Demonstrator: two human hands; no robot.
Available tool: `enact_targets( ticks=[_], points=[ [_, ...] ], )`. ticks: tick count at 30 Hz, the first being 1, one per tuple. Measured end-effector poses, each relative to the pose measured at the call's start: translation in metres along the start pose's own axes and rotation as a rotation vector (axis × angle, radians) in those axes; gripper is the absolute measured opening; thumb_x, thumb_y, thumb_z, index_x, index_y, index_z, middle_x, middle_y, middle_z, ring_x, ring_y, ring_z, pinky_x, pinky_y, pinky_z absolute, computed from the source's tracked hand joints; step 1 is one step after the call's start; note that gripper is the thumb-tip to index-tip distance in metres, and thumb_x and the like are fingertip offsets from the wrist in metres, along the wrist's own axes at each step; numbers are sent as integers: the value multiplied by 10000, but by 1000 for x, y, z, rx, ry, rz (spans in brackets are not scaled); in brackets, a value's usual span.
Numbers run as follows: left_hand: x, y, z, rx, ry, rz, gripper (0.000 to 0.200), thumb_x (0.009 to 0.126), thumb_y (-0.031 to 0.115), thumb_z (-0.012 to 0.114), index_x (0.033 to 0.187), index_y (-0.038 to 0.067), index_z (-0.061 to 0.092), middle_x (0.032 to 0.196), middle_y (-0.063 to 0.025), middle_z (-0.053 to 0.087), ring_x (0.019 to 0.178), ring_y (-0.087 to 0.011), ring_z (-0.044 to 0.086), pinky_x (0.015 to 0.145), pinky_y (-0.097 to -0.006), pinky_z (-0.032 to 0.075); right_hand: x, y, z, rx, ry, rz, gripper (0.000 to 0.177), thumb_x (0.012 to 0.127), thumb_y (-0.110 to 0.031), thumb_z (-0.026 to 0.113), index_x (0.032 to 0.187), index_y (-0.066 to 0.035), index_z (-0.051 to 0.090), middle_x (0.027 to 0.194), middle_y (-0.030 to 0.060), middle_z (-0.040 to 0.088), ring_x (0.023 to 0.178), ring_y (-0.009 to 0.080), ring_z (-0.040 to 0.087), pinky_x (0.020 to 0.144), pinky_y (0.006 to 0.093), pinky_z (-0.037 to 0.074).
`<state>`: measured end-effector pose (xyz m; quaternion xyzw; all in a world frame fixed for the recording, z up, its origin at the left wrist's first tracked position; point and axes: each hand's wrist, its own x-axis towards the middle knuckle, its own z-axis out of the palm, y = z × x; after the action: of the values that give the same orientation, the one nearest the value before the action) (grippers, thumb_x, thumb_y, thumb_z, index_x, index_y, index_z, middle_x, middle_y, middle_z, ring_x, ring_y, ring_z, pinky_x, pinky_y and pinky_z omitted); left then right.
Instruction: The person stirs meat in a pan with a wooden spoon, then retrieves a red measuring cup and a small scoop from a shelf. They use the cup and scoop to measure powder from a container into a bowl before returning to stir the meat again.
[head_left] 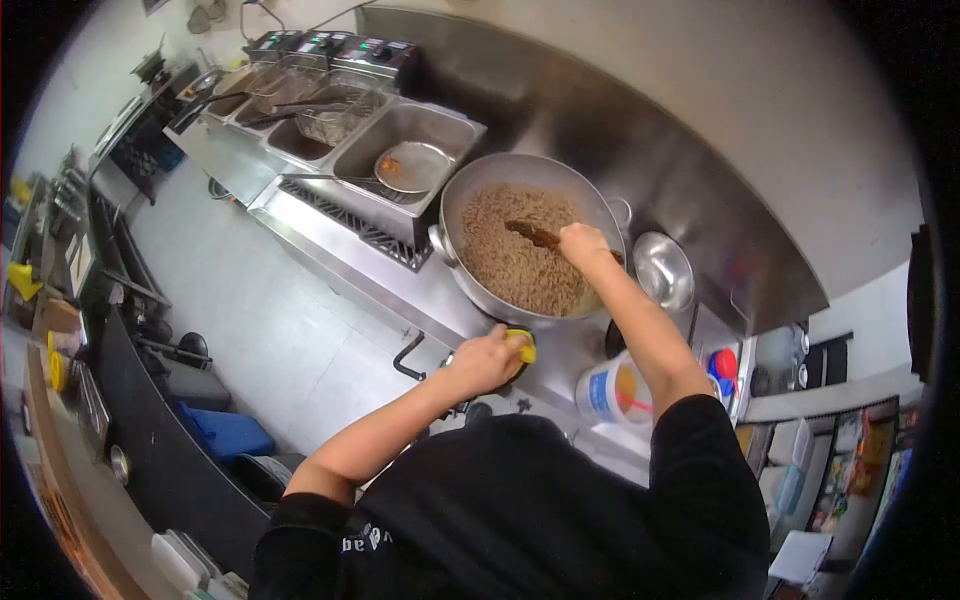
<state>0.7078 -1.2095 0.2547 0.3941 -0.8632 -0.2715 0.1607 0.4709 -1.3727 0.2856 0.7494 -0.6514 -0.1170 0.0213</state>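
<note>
A large metal pan stands on the counter, filled with browned ground meat. My right hand is closed round a dark brown wooden spatula above the right part of the pan. Its far end rests in or just over the meat. My left hand is at the counter's front edge, below the pan, with its fingers curled over something yellow. That looks like a cloth, though the fingers partly cover it. A dark round shape lies under this hand, too hidden to name.
Left of the pan are fryers with baskets and a basin holding a round strainer. A metal bowl leans at the right. Nearer me stands a white bucket with orange contents. A black handle juts from the counter front.
</note>
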Motion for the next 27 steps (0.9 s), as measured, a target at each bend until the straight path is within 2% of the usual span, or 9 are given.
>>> enact_targets(
  ticks=[5,7,10,11,14,17,21,23,27],
  points=[
    [36,-16,109,-120,-271,325,380,904,274,517,1249,123,467,1171,-228,496,966,-397,577,848,-447,478,-61,-19,-31,87,-12,141,232,834,-121,492,914,-24,686,941,176,672,901,322,658,763,420,526],
    [38,-13,139,-266,-62,512,390,915,290,510,1248,91,472,1248,-291,433,997,-426,556,892,-462,444,-88,-13,-43,160,25,213,227,840,-134,502,905,-13,683,934,190,667,894,342,652,764,426,522],
    [32,7,135,-281,-366,349,410,943,299,488,1268,50,473,1261,-248,462,1143,-391,474,984,-424,372,-125,-6,-53,282,74,296,263,868,-204,526,891,14,671,909,226,651,878,392,633,768,454,504],
    [38,35,82,-310,-631,348,364,950,299,481,1184,29,552,1180,-202,551,1099,-347,522,957,-396,394,-136,-2,-52,332,104,348,284,876,-226,529,895,21,668,903,232,649,883,393,629,770,460,499],
    [18,106,-54,-807,-632,288,352,968,276,458,938,-11,659,982,-118,646,1000,-243,590,916,-315,423,-164,9,-43,430,145,456,298,895,-248,520,950,11,657,902,241,641,907,400,614,780,479,481],
    [-9,153,-153,-1300,-722,814,740,958,556,146,1264,10,541,1293,-202,478,1253,-313,396,1026,-416,321,-181,3,-48,561,198,483,277,897,-243,516,1009,-31,655,916,242,636,915,408,604,795,476,473],
    [-56,195,-154,-1778,-707,875,533,956,469,352,988,-6,592,1215,-258,493,1217,-362,410,1002,-494,313,-183,5,-44,658,227,489,265,898,-234,511,1052,-66,647,922,245,627,913,416,592,795,481,460],
    [-56,218,-141,-2018,-253,1079,288,862,99,638,1080,-82,596,1095,-197,593,870,-215,596,758,-280,492,-185,3,-47,692,184,491,264,899,-232,510,1056,-70,646,922,244,626,910,415,591,792,483,458],
    [-62,218,-141,-2160,-276,1019,265,796,70,709,1001,-65,610,1057,-159,587,907,-229,579,783,-308,481,-186,0,-47,673,186,485,251,901,-238,510,1049,-90,649,927,234,628,902,408,595,786,487,456]
  ],
)
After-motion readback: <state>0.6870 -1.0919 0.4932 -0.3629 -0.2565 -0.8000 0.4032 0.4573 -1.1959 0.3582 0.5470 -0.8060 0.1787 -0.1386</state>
